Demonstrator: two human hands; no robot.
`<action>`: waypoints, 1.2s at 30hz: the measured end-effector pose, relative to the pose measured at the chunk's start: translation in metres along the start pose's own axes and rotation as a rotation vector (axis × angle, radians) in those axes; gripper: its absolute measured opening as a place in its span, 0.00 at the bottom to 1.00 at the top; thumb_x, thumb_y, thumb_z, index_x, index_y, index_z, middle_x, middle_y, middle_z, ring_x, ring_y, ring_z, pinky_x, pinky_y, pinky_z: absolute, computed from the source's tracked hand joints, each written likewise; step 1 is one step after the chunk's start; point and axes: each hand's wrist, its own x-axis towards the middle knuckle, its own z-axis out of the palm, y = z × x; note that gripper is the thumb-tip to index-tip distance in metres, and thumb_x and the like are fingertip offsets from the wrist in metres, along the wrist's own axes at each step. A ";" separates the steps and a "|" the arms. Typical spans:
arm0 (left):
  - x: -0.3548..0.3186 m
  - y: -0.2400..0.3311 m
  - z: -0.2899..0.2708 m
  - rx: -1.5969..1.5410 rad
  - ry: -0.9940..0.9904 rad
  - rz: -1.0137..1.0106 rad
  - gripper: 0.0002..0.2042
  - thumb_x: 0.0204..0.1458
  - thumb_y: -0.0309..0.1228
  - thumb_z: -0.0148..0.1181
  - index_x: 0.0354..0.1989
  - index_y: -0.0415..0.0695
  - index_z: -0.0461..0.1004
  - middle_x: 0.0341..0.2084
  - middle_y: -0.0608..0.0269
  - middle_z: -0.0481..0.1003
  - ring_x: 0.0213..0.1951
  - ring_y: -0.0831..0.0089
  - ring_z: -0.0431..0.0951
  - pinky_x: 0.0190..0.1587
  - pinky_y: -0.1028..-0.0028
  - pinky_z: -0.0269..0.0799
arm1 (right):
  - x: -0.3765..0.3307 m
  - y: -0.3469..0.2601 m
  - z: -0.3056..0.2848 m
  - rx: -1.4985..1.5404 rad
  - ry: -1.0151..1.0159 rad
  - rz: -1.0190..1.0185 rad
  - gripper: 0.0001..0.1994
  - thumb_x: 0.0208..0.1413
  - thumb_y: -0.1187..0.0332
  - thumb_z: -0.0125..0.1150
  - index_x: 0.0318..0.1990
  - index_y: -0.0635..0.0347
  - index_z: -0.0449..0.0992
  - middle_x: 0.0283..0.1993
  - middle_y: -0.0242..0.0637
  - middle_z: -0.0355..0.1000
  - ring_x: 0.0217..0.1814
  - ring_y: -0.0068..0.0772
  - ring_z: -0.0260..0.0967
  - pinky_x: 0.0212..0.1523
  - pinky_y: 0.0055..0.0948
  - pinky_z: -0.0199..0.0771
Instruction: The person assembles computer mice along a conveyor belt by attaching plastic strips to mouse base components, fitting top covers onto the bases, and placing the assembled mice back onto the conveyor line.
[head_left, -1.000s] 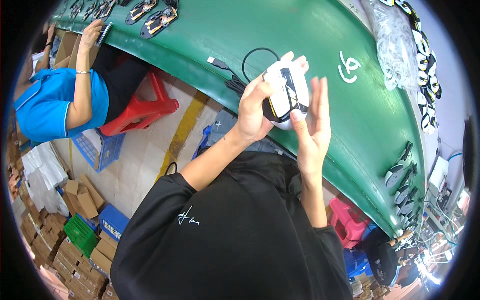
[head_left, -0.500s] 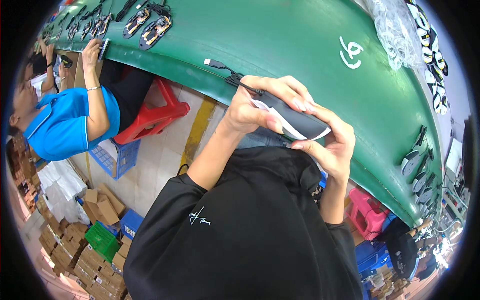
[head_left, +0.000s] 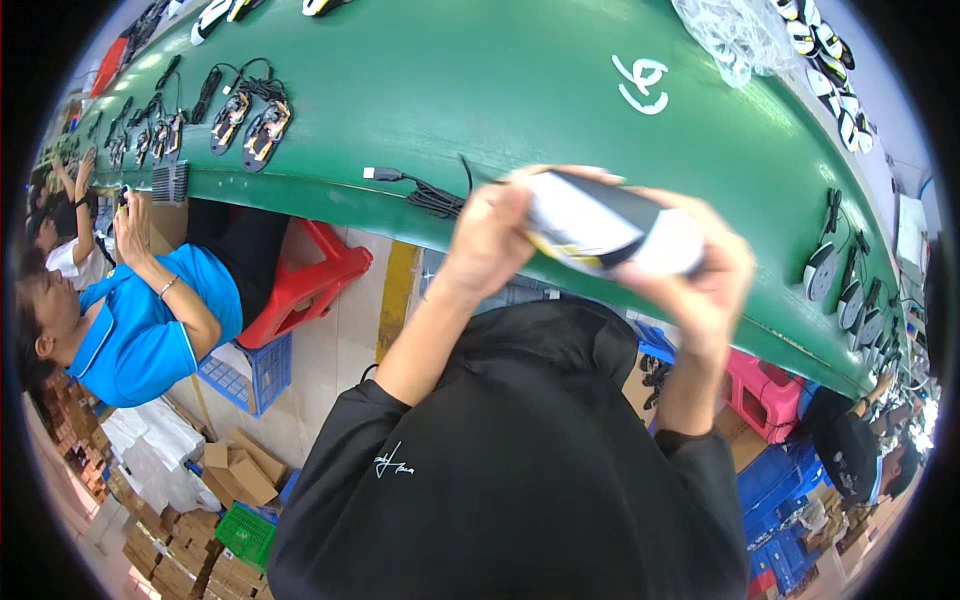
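Note:
Both my hands hold one white and black sandal (head_left: pixel 600 228) above the near edge of the green conveyor belt (head_left: pixel 480 90). My left hand (head_left: pixel 495 235) grips its left end with the fingers curled over the top. My right hand (head_left: pixel 705 275) cups the right end from below and behind. The sandal lies sideways and looks blurred. A black cable with a plug (head_left: pixel 420 188) lies on the belt just left of my left hand.
Pairs of sandals (head_left: pixel 248 122) lie on the belt at the far left, more at the right edge (head_left: pixel 835 272). A clear plastic bag (head_left: pixel 735 30) sits at the top. A person in a blue shirt (head_left: pixel 140 325) sits left by a red stool (head_left: pixel 305 285). Pink stool (head_left: pixel 765 385) right.
The sandal has turned from upright and sole-facing to lying sideways between my hands. My head has swung, so the belt and the co-worker now sit lower and more to the left.

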 end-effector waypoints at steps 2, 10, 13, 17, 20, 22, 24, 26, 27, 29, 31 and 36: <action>-0.002 -0.005 0.011 0.232 -0.146 -0.116 0.29 0.61 0.46 0.51 0.60 0.32 0.65 0.59 0.50 0.67 0.57 0.60 0.70 0.56 0.59 0.68 | -0.016 -0.014 -0.054 -0.061 0.337 0.055 0.23 0.40 0.70 0.66 0.46 0.72 0.76 0.43 0.44 0.77 0.45 0.34 0.76 0.51 0.31 0.73; -0.031 0.112 -0.051 1.040 0.818 0.491 0.11 0.50 0.27 0.65 0.41 0.36 0.77 0.36 0.56 0.80 0.39 0.66 0.80 0.43 0.71 0.75 | -0.066 0.005 -0.145 -1.043 1.084 0.027 0.18 0.53 0.66 0.68 0.52 0.58 0.78 0.48 0.38 0.78 0.47 0.22 0.74 0.49 0.24 0.72; -0.052 0.157 -0.141 2.184 1.128 0.503 0.37 0.38 0.41 0.73 0.57 0.35 0.68 0.49 0.44 0.72 0.56 0.51 0.67 0.63 0.59 0.58 | -0.076 0.105 -0.170 -1.238 0.883 -0.061 0.18 0.54 0.67 0.67 0.53 0.57 0.77 0.54 0.38 0.76 0.53 0.34 0.74 0.55 0.29 0.70; -0.057 0.199 -0.181 2.055 0.901 0.231 0.36 0.35 0.47 0.75 0.50 0.31 0.74 0.49 0.40 0.73 0.45 0.55 0.79 0.50 0.62 0.73 | -0.064 0.140 -0.165 -1.469 0.728 -0.064 0.18 0.54 0.64 0.66 0.51 0.56 0.78 0.52 0.39 0.76 0.54 0.41 0.73 0.57 0.35 0.69; -0.042 0.204 -0.161 1.968 0.967 0.003 0.42 0.30 0.51 0.77 0.53 0.34 0.72 0.48 0.42 0.72 0.42 0.60 0.78 0.47 0.66 0.73 | -0.021 0.105 -0.112 -1.218 0.627 -0.090 0.16 0.54 0.63 0.66 0.50 0.53 0.79 0.48 0.38 0.78 0.49 0.36 0.75 0.52 0.32 0.72; -0.034 0.204 -0.165 1.979 0.937 -0.016 0.41 0.29 0.52 0.77 0.50 0.36 0.74 0.42 0.47 0.75 0.37 0.64 0.78 0.44 0.69 0.73 | 0.016 0.113 -0.085 -0.904 0.484 -0.141 0.16 0.52 0.63 0.67 0.49 0.53 0.79 0.41 0.35 0.78 0.43 0.33 0.76 0.45 0.31 0.73; -0.029 0.207 -0.172 1.708 0.809 -0.158 0.32 0.33 0.49 0.76 0.43 0.38 0.75 0.34 0.55 0.78 0.34 0.70 0.78 0.42 0.74 0.72 | 0.052 0.101 -0.058 -0.932 0.347 -0.132 0.11 0.53 0.64 0.66 0.42 0.55 0.79 0.35 0.34 0.76 0.36 0.36 0.75 0.38 0.33 0.73; -0.009 0.178 -0.130 1.284 0.734 -0.056 0.19 0.43 0.39 0.72 0.37 0.39 0.75 0.31 0.63 0.78 0.32 0.79 0.76 0.39 0.78 0.70 | 0.065 0.118 -0.059 -0.962 0.328 -0.209 0.08 0.54 0.66 0.65 0.39 0.56 0.78 0.32 0.34 0.74 0.33 0.37 0.73 0.35 0.33 0.72; -0.009 0.159 -0.124 1.053 0.713 -0.006 0.15 0.48 0.36 0.69 0.40 0.40 0.76 0.31 0.68 0.77 0.33 0.81 0.75 0.38 0.80 0.68 | 0.072 0.124 -0.054 -0.979 0.287 -0.304 0.06 0.54 0.67 0.64 0.36 0.56 0.77 0.30 0.34 0.73 0.31 0.38 0.72 0.32 0.34 0.70; -0.004 0.119 -0.094 0.694 0.676 0.018 0.16 0.50 0.34 0.66 0.44 0.38 0.74 0.35 0.62 0.76 0.33 0.74 0.77 0.41 0.70 0.76 | 0.066 0.111 -0.043 -1.001 0.285 -0.326 0.04 0.55 0.68 0.63 0.34 0.56 0.76 0.30 0.34 0.72 0.30 0.38 0.72 0.31 0.33 0.70; -0.002 0.079 -0.058 0.445 0.530 0.106 0.19 0.49 0.27 0.65 0.49 0.33 0.71 0.38 0.50 0.77 0.36 0.61 0.81 0.43 0.67 0.78 | 0.047 0.091 -0.032 -1.005 0.289 -0.333 0.04 0.57 0.68 0.62 0.36 0.56 0.75 0.29 0.36 0.73 0.27 0.33 0.72 0.27 0.30 0.69; 0.005 0.015 -0.012 0.015 0.408 0.118 0.22 0.52 0.23 0.56 0.57 0.33 0.64 0.46 0.43 0.74 0.44 0.54 0.80 0.48 0.64 0.77 | -0.003 0.055 0.018 -0.197 0.334 0.130 0.05 0.61 0.72 0.58 0.41 0.63 0.75 0.33 0.39 0.79 0.30 0.24 0.78 0.31 0.23 0.76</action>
